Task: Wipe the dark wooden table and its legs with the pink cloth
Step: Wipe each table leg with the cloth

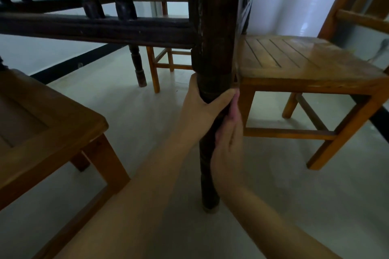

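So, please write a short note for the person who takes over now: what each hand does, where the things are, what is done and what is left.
Left hand: wrapped around the near table leg, about halfway down it.
Right hand: lower on the same leg, on its right side, pressing the pink cloth to the wood; only a strip of cloth shows above the fingers.
The leg stands on the floor, close against the right chair; another chair is to the left.
Done: cannot tell what is already wiped.
Left: probably the lower leg down to the foot, then the rails and the far leg.
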Demonstrator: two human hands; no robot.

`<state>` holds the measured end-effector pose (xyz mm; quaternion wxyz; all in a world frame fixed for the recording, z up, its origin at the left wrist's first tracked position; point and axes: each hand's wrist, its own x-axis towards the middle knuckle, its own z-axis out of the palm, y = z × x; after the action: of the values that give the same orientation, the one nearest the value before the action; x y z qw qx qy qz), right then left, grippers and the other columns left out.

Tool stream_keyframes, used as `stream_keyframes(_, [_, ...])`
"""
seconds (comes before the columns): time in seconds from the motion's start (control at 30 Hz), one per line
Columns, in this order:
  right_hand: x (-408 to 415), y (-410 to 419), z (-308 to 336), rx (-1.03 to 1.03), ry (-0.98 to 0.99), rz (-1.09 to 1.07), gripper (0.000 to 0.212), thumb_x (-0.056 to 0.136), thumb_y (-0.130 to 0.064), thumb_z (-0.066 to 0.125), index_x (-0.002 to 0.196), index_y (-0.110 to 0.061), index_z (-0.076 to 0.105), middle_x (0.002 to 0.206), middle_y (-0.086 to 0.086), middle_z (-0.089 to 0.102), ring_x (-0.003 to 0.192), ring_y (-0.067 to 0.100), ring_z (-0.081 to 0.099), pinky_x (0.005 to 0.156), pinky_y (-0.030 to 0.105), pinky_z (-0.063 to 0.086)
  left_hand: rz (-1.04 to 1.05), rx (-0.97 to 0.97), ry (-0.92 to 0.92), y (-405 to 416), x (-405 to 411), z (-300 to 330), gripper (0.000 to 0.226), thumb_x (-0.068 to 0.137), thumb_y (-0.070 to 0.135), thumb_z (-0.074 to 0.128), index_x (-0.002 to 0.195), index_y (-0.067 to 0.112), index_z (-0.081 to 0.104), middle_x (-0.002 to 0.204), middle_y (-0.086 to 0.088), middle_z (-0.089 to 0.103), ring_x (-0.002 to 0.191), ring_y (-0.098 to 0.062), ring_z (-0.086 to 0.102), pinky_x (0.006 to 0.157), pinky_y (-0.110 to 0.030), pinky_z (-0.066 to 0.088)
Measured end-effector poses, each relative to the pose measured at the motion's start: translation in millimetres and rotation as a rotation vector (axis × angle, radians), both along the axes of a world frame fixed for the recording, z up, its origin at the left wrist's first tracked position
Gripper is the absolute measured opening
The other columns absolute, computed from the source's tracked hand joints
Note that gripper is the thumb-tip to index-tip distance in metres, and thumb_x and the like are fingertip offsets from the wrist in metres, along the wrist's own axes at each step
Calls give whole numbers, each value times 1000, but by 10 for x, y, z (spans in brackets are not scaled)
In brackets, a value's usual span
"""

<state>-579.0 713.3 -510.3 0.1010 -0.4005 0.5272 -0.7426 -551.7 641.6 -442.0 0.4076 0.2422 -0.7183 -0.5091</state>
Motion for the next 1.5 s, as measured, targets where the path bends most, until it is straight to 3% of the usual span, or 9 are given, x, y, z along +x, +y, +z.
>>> stream_keyframes(0.1, [71, 73, -655, 204, -2, -113, 48, 97, -43, 28, 142, -56, 15, 139, -24, 41, 127, -2, 41, 105, 26, 35, -11, 14, -9, -10, -10, 35, 59, 78, 29, 68, 126, 30, 34, 96, 28, 46, 81, 17, 49, 68, -8, 39])
stream_keyframes(0.2, [6, 63, -916, 350, -94, -109, 40, 90, -65, 24, 130, -70, 25, 113, -4, 43, 106, 17, 40, 88, 33, 36, -1, 0, -30, -19, -38, 72, 63, 78, 27, 68, 130, 25, 32, 92, 29, 42, 74, 26, 45, 57, 1, 39])
stream_keyframes(0.4, [45, 46, -223, 130, -109, -92, 46, 95, -51, 25, 141, -54, 26, 149, 1, 38, 138, 30, 34, 112, 55, 31, 9, 14, -31, -5, -56, 112, 65, 78, 30, 68, 132, 26, 31, 93, 29, 41, 78, 18, 44, 60, -2, 37])
stream_keyframes(0.53, [69, 30, -374, 96, -35, -66, 51, 96, -53, 25, 146, -50, 14, 152, -5, 31, 135, 17, 35, 112, 41, 32, -4, 34, -33, 3, -47, 121, 66, 78, 29, 68, 133, 26, 31, 94, 29, 41, 80, 16, 44, 60, -1, 35])
stream_keyframes(0.73, [47, 95, -647, 155, -317, -67, 39, 105, -23, 22, 133, -46, 36, 89, 4, 54, 65, 1, 50, 61, 12, 45, 4, 32, -41, 20, -49, 128, 73, 78, 33, 68, 137, 25, 27, 129, 9, 46, 106, 0, 39, 87, -19, 35])
stream_keyframes(0.93, [-448, -73, -172, 431, -444, -36, 29, 102, -32, 36, 101, -27, 64, 81, 9, 62, 71, 21, 59, 59, 31, 48, -9, 27, -21, 39, -35, 152, 69, 78, 31, 68, 135, 25, 29, 113, 17, 45, 97, 5, 41, 77, -10, 34])
stream_keyframes(1.07, [-730, -160, 71, 490, -378, 160, 38, 101, -36, 35, 73, -23, 57, 50, -4, 50, 45, 10, 48, 41, 19, 38, 13, 27, -19, 37, -42, 142, 68, 78, 30, 68, 134, 23, 31, 100, 25, 42, 87, 10, 44, 70, -6, 32])
stream_keyframes(1.33, [-750, 41, -870, 875, -454, 144, 32, 103, -25, 32, 102, -14, 62, 77, 9, 57, 64, 21, 55, 55, 30, 43, -7, 47, -36, 16, -34, 139, 67, 79, 29, 68, 133, 27, 30, 100, 27, 40, 84, 14, 44, 67, -1, 33])
stream_keyframes(1.5, [-680, 286, -427, 827, -585, 100, 35, 98, -11, 36, 111, -21, 67, 112, 7, 67, 107, 24, 61, 99, 44, 47, -17, 172, -149, 98, 44, 351, 69, 77, 26, 71, 134, 26, 31, 108, 24, 44, 98, 16, 46, 87, -10, 39])
